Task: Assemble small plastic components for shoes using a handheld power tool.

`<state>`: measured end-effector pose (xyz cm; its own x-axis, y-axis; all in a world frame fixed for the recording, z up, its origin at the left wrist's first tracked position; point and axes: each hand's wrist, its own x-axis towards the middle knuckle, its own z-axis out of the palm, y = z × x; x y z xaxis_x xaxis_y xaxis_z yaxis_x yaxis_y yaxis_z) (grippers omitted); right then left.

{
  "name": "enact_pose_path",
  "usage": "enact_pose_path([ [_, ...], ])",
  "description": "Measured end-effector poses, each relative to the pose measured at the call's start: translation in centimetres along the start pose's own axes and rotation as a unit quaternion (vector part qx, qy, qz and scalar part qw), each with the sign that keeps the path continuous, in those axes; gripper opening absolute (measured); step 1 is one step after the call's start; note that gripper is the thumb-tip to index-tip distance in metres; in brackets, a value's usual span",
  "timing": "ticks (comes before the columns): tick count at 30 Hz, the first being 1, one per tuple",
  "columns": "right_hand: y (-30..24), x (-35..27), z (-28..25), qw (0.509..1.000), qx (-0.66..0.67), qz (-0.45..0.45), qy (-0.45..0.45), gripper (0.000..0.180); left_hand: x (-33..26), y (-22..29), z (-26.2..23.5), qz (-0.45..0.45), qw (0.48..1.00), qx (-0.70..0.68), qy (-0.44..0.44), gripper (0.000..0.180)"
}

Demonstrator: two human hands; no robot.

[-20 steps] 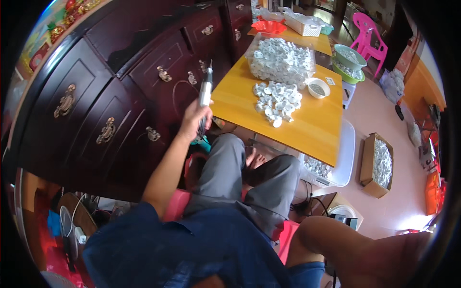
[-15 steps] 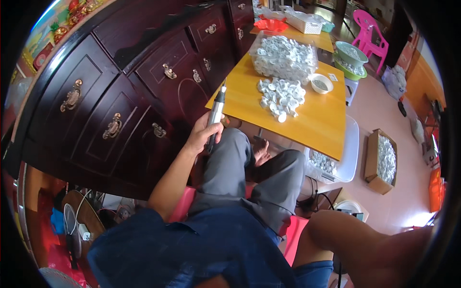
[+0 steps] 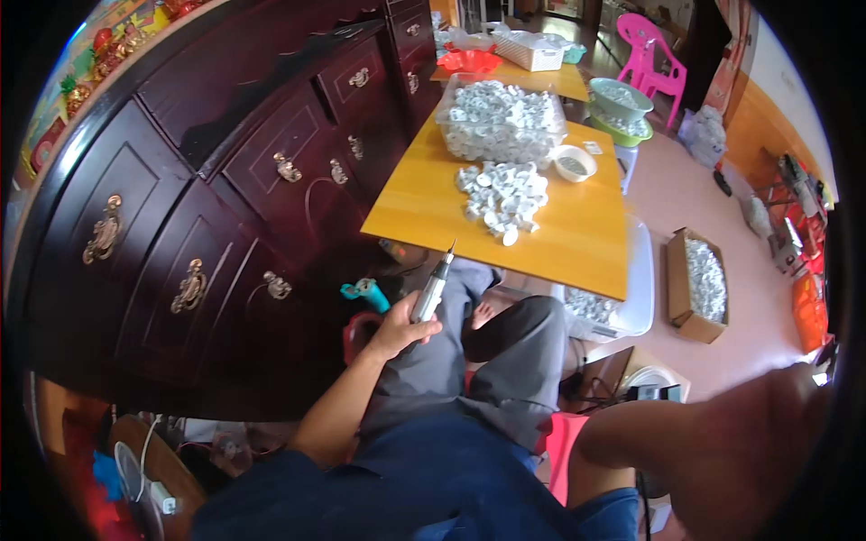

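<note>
Left hand (image 3: 406,332) wrapped round a slim silver-grey driver (image 3: 431,293), thumb along the body, bit angled up and away from the person. Driver sits over the lap by the table's near edge; in view its tip overlaps that edge, left of the middle (contact or just above, can't tell). Right arm (image 3: 667,442) goes out to the right and blurs at the rim; right hand out of sight, so can't tell whether it's wide, narrow or holding something.

Yellow table (image 3: 577,234): loose pile of white pieces (image 3: 505,198) around the middle, a few strays toward the near edge. Clear tub (image 3: 501,126) heaped with similar pieces at the far edge, just behind the pile. White bowl (image 3: 575,164) of small grey bits beside the tub, near the right edge; small pale card (image 3: 593,147) close to the far right corner.

Clear bin (image 3: 640,279) partly under the near right corner, white pieces inside. Cardboard box (image 3: 708,279) on the floor right of it, filled with white pieces. Teal bottle (image 3: 370,293) below the near left corner, close to the left hand. Dark drawer cabinet (image 3: 244,198) along the left side.
</note>
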<state>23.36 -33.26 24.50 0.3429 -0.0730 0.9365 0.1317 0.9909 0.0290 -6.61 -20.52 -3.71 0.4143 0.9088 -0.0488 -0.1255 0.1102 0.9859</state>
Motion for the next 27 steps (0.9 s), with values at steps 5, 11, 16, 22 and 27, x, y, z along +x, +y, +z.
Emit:
enact_pose_path([
  [5, 12.7, -4.4, -2.5, 0.926, -0.225, 0.304, 0.002, 0.017, 0.1, -0.5, 0.0, -0.057, 0.998, 0.031, -0.026, 0.034],
  [11, 30.5, -14.8, -9.6, 0.737, -0.461, 0.388, -0.307, 0.016, 0.3, 0.8, 0.7, -0.053, 0.997, 0.018, -0.044, 0.034],
  [16, 35.5, -20.2, -11.2, 0.558, -0.512, 0.401, -0.516, 0.029, 0.1, 0.8, 0.1, -0.044, 0.999, 0.027, -0.011, 0.032],
  [22, 38.1, -21.5, -11.2, 0.534, -0.587, 0.398, -0.460, 0.036, -0.4, 1.3, -1.2, -0.052, 0.997, 0.036, 0.042, 0.034],
  [27, 38.2, -21.5, -13.1, 0.505, -0.613, 0.393, -0.463, 0.018, -0.4, 1.6, -1.4, -0.048, 0.998, 0.036, 0.026, 0.034],
])
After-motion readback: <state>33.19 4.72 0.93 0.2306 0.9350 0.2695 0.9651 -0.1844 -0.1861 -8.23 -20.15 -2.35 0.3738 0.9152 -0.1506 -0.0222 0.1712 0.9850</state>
